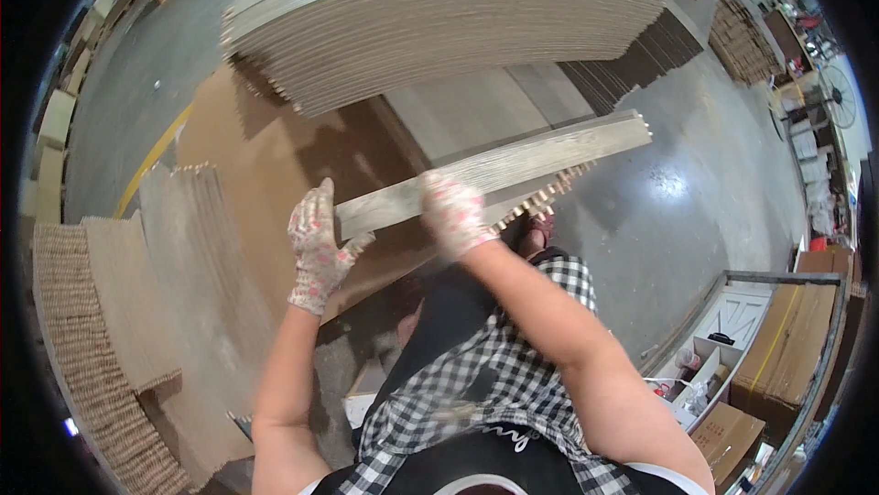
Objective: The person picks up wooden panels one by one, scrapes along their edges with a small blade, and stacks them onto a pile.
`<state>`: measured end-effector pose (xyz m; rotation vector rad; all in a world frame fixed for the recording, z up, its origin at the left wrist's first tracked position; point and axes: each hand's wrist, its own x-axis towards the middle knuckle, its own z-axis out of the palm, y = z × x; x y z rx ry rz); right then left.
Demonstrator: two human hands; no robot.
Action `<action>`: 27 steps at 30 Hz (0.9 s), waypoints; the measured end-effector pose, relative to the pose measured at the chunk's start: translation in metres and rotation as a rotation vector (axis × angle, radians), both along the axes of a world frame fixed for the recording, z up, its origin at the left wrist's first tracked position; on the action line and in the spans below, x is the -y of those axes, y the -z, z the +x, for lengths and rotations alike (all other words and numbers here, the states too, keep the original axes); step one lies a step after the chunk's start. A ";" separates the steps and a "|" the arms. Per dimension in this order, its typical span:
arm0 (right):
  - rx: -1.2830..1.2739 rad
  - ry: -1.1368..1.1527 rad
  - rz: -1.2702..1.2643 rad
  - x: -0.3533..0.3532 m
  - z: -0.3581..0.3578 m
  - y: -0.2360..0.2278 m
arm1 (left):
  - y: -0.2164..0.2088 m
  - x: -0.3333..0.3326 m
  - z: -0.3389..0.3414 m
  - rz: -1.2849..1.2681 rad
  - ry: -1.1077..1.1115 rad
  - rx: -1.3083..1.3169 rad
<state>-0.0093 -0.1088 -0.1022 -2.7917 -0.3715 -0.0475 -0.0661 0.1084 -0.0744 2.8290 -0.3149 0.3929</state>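
The wood-grained plank [549,147] looks smooth, the brown sheet [261,165] matt like cardboard, the floor [732,174] glossy.

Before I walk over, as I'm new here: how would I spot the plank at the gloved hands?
Find the big board stack across the top, then look down toward the checked clothing. Between them, a long grey-brown plank slants up to the right. Unlike its stacked neighbours, it has the left hand at its left end and the right hand on it.
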 end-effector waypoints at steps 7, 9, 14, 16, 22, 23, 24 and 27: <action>0.076 -0.617 0.239 -0.159 -0.073 0.030 | -0.004 -0.069 -0.073 -0.637 -0.276 0.307; 0.005 -0.650 0.286 -0.142 -0.080 0.004 | -0.002 -0.082 -0.086 -0.728 -0.329 0.342; 0.113 -0.300 0.253 -0.028 -0.020 -0.010 | -0.012 -0.033 -0.062 -0.519 -0.191 0.339; 0.108 -0.152 0.142 0.017 -0.004 -0.006 | -0.021 0.012 -0.036 -0.378 -0.099 0.205; 0.288 0.176 0.152 0.149 0.029 0.011 | 0.009 0.071 0.019 0.048 0.132 -0.031; 0.297 0.249 0.137 0.183 0.039 0.013 | 0.017 0.070 0.020 0.108 0.128 -0.081; 0.304 0.322 0.126 0.219 0.049 0.015 | 0.018 0.067 0.019 0.168 0.129 -0.102; 0.435 0.455 0.066 0.317 0.075 0.021 | 0.024 0.032 0.004 0.210 0.052 -0.092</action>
